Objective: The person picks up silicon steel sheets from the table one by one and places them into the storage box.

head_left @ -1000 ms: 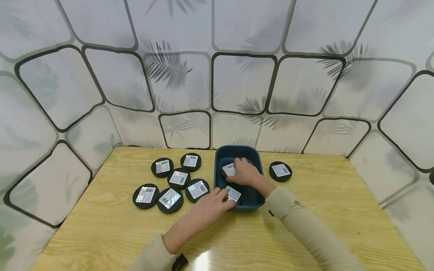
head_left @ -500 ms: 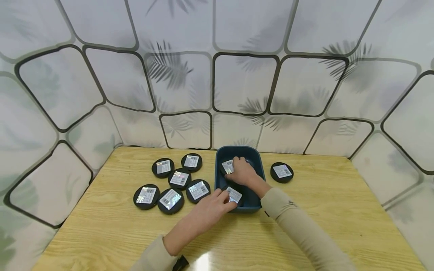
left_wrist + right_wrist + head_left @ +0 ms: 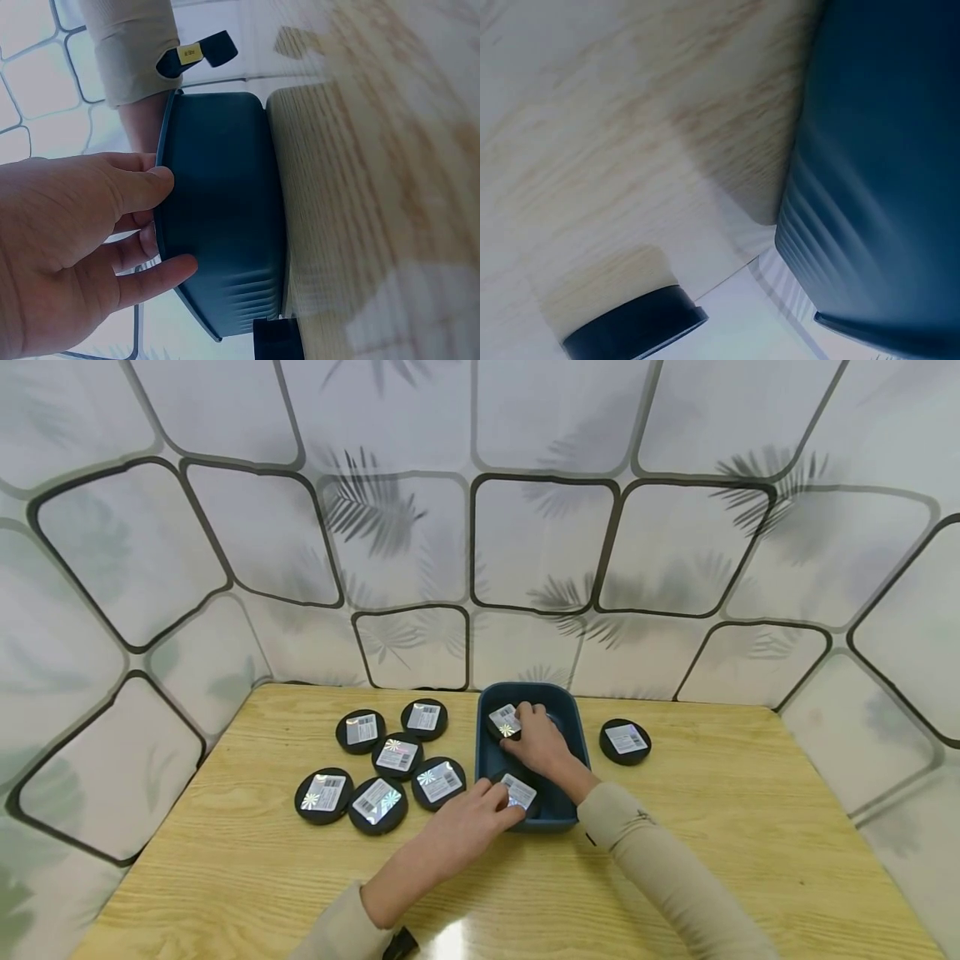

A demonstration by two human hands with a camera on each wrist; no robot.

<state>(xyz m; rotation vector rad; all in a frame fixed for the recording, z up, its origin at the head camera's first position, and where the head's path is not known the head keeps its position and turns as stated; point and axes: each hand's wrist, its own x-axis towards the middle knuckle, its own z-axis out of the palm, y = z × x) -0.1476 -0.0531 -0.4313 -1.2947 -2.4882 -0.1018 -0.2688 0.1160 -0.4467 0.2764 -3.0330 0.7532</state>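
Observation:
In the head view, a dark blue rectangular bin (image 3: pixel 575 727) stands at the back middle of the table. My right hand (image 3: pixel 542 747) reaches into it and holds a flat black round disc (image 3: pixel 506 722) by its right edge, near the back left corner; the disc carries a silvery barcode label. At the front left corner my left hand (image 3: pixel 82 240) grips the bin's rim, thumb outside and some fingers reaching over. Just inside there lies a second labelled black disc (image 3: pixel 520 792), partly behind the left fingers. The right wrist view shows the bin's outer wall (image 3: pixel 885 172) but no hand.
Several more labelled black discs (image 3: pixel 397 755) lie grouped on the wooden table (image 3: pixel 247 868) left of the bin. One single disc (image 3: pixel 626 742) lies to the right. A patterned fabric backdrop (image 3: pixel 540 543) rises behind the table's back edge.
My right hand has shifted the disc it holds slightly, and its label has turned to a new angle. My left hand keeps its place at the bin's front corner.

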